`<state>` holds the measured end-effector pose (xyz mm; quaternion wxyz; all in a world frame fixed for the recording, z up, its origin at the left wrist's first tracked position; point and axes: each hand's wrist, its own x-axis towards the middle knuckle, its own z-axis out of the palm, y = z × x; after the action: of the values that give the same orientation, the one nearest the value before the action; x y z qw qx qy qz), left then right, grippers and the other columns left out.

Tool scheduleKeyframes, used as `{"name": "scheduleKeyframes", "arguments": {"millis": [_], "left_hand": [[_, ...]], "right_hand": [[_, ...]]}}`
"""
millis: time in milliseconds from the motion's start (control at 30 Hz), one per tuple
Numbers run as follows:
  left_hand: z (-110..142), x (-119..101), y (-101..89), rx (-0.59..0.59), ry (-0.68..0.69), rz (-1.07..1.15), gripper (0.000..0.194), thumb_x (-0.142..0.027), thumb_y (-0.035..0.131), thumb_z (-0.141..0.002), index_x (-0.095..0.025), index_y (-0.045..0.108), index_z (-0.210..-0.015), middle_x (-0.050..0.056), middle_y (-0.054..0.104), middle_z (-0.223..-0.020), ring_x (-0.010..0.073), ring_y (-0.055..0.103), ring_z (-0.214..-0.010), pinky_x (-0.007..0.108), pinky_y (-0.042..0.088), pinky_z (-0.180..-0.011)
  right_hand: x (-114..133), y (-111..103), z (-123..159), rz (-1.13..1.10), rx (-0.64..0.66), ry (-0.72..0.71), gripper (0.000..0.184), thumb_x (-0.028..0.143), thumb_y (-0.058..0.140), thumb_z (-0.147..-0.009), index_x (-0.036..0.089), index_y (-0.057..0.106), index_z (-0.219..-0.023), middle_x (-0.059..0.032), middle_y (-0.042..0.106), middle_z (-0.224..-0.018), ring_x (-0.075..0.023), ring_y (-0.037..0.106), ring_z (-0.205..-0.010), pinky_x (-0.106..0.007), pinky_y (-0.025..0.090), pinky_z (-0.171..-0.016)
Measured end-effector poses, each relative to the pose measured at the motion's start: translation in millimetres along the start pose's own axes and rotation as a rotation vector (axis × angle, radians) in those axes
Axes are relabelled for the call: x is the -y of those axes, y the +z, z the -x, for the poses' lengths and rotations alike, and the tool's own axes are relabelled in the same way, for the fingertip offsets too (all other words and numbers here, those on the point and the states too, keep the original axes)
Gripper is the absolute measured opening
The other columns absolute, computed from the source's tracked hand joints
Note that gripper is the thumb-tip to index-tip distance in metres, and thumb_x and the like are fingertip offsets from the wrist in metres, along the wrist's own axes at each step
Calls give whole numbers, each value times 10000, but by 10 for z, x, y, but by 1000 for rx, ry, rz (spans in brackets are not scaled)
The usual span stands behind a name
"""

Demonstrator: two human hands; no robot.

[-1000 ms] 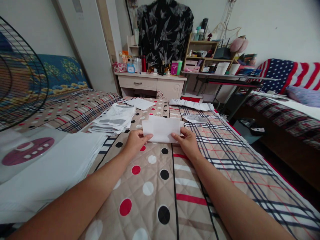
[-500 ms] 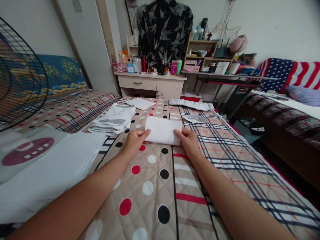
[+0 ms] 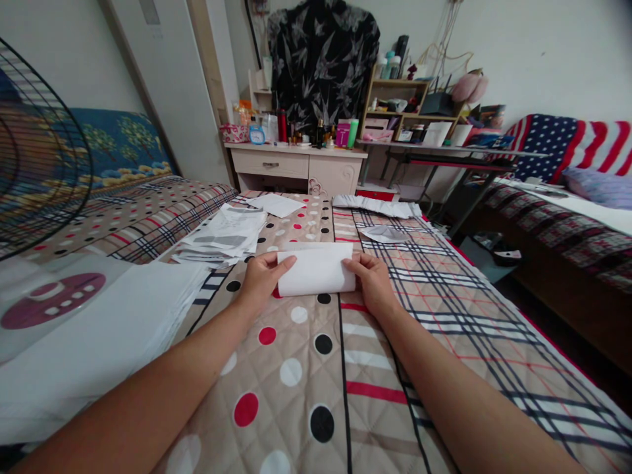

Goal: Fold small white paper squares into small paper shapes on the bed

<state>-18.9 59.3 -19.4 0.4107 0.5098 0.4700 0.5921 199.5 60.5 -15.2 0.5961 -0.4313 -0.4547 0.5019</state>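
Observation:
A white sheet of paper [image 3: 316, 271], folded over with a second edge showing behind the front layer, is held just above the patterned bedspread. My left hand [image 3: 264, 273] pinches its left end, thumb on the front face. At the right end my right hand [image 3: 370, 271] grips it the same way, thumb on top and fingers behind. Beyond the left hand lies a pile of printed papers [image 3: 222, 234], with a single white sheet [image 3: 279, 205] past it. A large stack of blank white paper [image 3: 113, 322] rests beside my left forearm.
A folded paper piece [image 3: 385, 234] and a long pleated white strip [image 3: 375, 206] lie on the bedspread [image 3: 291, 421] to the right. A caged fan [image 3: 44, 151] stands at the left. Beyond the bed are a cream dresser [image 3: 291, 164] and a shelf [image 3: 399, 99].
The paper's upper part has folded down toward me, so its front face is now lower and curved, with a back layer showing. Both hands keep their grip at its ends.

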Motion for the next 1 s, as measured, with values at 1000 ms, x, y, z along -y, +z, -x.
{"name": "scheduleKeyframes", "arguments": {"millis": [1000], "left_hand": [[31, -41, -18, -88, 108, -113, 254, -369, 802, -608, -145, 720, -694, 15, 682, -691, 124, 575, -617, 230, 448, -592]], "right_hand": [[21, 3, 18, -6, -227, -83, 307, 351, 841, -511, 174, 607, -600, 15, 617, -611, -114, 512, -551, -247, 383, -519]]}}
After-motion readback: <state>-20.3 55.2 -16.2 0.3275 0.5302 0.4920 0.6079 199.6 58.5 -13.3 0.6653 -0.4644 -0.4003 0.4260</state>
